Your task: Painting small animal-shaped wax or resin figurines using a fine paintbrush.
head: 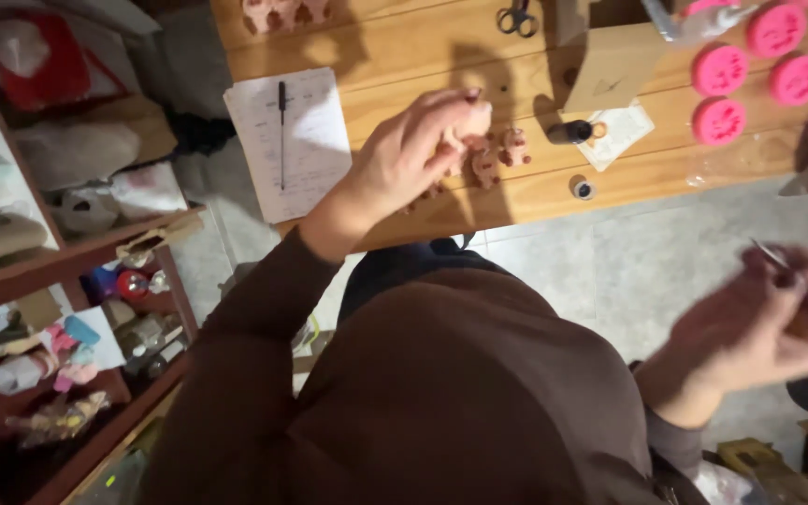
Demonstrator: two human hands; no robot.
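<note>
My left hand reaches over the wooden table and grips a small pale-pink clay figure at its fingertips. Two more small pink figures stand on the table just right of it. My right hand is off the table, low at the right and blurred, with its fingers pinched on a thin metal tool that points up and left. My brown sleeves and torso fill the bottom middle.
On the table lie a sheet of paper with a black pen, scissors, a cardboard box, a small dark bottle, a small cap and several pink round moulds. Wooden shelves crowded with objects stand at the left.
</note>
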